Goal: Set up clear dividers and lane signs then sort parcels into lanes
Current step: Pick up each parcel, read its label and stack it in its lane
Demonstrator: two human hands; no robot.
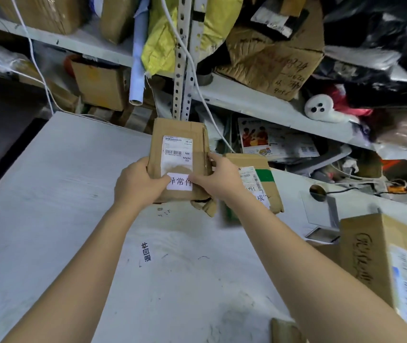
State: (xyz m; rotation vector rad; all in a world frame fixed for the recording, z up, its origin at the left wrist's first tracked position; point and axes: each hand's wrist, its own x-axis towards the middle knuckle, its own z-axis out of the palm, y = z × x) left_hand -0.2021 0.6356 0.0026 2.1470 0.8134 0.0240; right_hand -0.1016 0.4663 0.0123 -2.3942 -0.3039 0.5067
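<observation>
Tabletop [61, 219], white and scuffed, fills most of our view, from the near edge up to the far edge. Behind that far edge stands a metal shelving rack [266, 105] crammed with cartons, bags and loose wrapping. At the table's right edge we see a large cardboard box [366, 256] with handwriting on its side and a pale label on top.

Near the middle of the far edge is the cardboard parcel [180, 131], dented and torn at its lower right corner, its labelled face turned towards us. We cannot tell whether its lower end rests on the table. Just to its right, close to the far edge, lies a second parcel [275, 191], brown, with a strip of green tape [264, 175] across it; our right forearm hides part of it.

Our left hand [135, 186] grasps the first parcel's left side, fingers wrapped behind and thumb on the front. Our right hand [219, 179] grasps the right side, fingers along the edge and thumb pressed on the front.

A shipping label [177, 154] with a barcode sits on the upper front of the held parcel. Below it is a white slip [181, 185] printed with bold black characters, and both thumbs touch it. A similar slip [261, 198] shows on the second parcel, mostly covered. Small black characters [147, 252] are printed on the tabletop nearer to us, between our forearms.
</observation>
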